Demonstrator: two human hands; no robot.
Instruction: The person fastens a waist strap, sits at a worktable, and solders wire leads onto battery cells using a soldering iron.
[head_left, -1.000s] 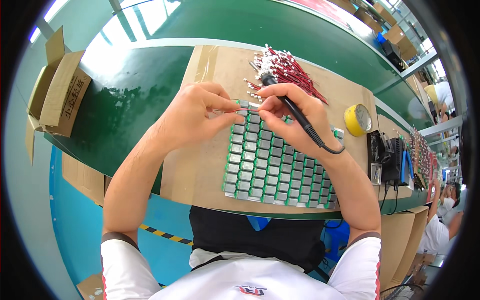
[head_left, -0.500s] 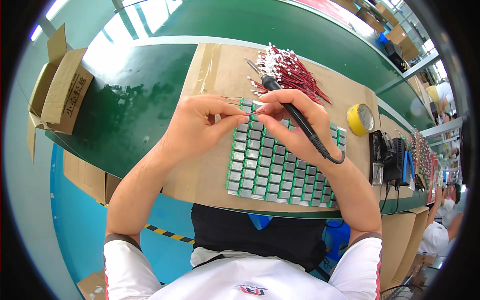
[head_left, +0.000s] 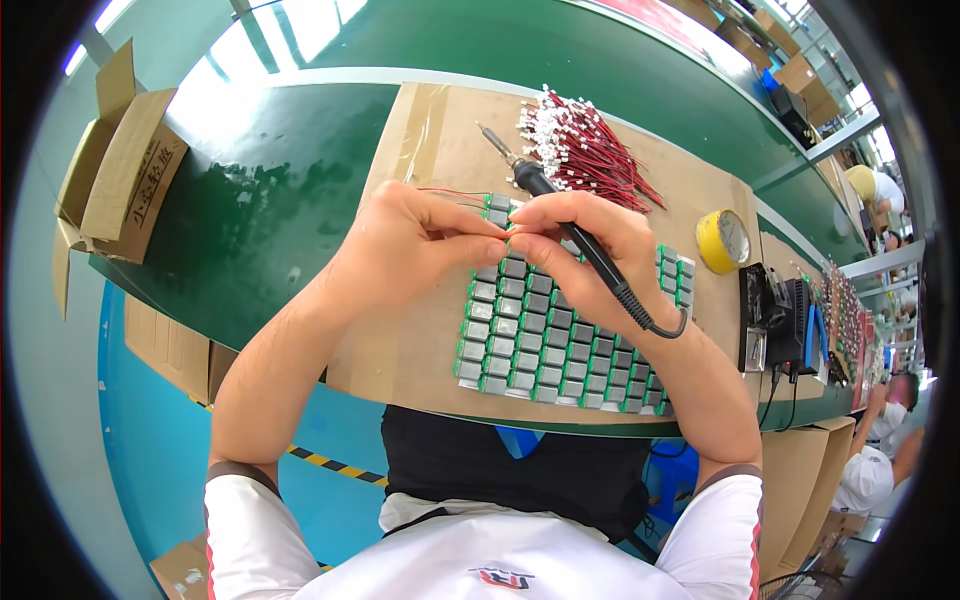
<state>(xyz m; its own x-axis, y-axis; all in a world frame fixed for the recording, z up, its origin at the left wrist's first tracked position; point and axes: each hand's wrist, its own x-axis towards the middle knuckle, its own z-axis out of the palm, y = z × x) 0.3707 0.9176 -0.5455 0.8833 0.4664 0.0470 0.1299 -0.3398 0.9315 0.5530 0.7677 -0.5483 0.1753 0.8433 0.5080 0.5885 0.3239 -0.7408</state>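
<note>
Over a grid of small grey parts (head_left: 560, 335) on a cardboard sheet (head_left: 430, 150) on the green bench (head_left: 270, 210), both hands meet fingertip to fingertip. The left hand (head_left: 410, 250) pinches a thin red wire (head_left: 450, 193). The right hand (head_left: 590, 240) grips a black soldering iron (head_left: 570, 225), tip pointing away toward a pile of red wires (head_left: 590, 150). A yellow tape roll (head_left: 722, 241) lies to the right.

The flat brown cardboard sheet (head_left: 420, 330) is matt, with a glossy strip of clear tape on its far left part. On it lies a grid of grey plastic blocks on green boards (head_left: 560, 340), faintly shiny. The black-handled soldering iron (head_left: 560, 215) has a dull metal tip. The green bench top (head_left: 250, 210) shines glossy.
</note>
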